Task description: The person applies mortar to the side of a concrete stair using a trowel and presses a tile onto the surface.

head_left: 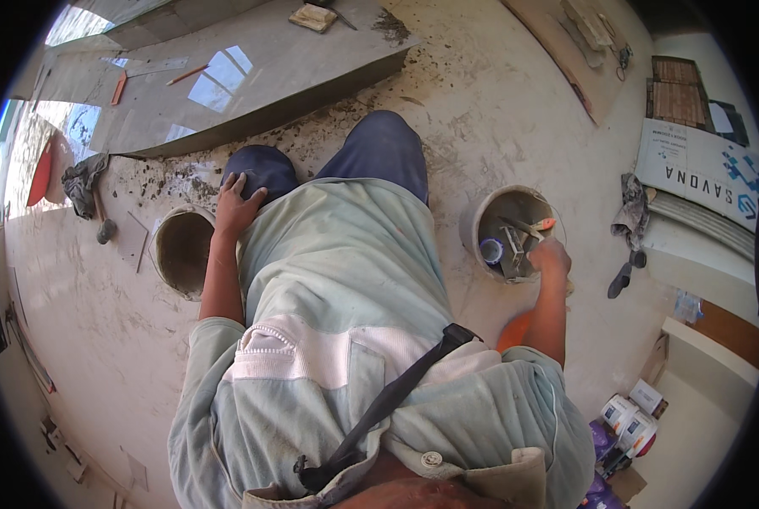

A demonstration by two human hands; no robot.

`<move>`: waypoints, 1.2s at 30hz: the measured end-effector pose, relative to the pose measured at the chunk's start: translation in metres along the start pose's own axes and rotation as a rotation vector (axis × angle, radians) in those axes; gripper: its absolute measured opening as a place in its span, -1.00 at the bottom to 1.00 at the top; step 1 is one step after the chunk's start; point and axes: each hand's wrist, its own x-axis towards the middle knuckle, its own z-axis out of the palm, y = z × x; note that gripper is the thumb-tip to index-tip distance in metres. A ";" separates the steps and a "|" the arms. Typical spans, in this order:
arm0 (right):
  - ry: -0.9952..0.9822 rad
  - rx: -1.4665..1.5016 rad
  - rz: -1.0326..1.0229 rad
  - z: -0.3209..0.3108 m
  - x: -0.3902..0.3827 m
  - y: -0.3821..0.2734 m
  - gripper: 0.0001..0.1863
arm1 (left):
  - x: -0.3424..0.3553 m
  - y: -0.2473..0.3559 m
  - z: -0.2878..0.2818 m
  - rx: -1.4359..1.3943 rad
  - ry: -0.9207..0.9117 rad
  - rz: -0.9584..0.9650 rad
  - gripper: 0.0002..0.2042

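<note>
My left hand (239,206) rests with its fingers spread on my left knee, which is in dark blue trousers. A mortar-stained bucket (184,252) stands beside that forearm. On my right, my right hand (550,256) is closed at the rim of a second bucket (473,222). Inside this bucket are several hand tools, one with an orange end (546,224), and a roll with a blue-purple ring (491,250). What the right fingers grip is hidden by the hand itself.
A low grey slab-topped step (286,72) lies ahead, with crumbs of mortar along its edge. A rag (83,184) and a mallet (106,229) are at left. Cartons (693,165) stand at right, with containers (630,424) lower right. Part of something orange (515,331) shows behind my right arm.
</note>
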 end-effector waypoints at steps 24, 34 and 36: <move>0.243 0.657 -1.053 -0.161 -0.107 -0.309 -0.66 | 0.064 0.056 0.013 -0.634 -0.004 0.259 -0.38; 0.248 0.727 -1.477 -0.220 -0.269 -0.739 -0.52 | 0.115 0.008 0.037 -0.740 -0.429 0.094 -0.29; 0.393 0.696 -1.544 -0.229 -0.282 -0.802 -0.51 | 0.121 0.011 0.045 -0.731 -0.417 0.084 -0.30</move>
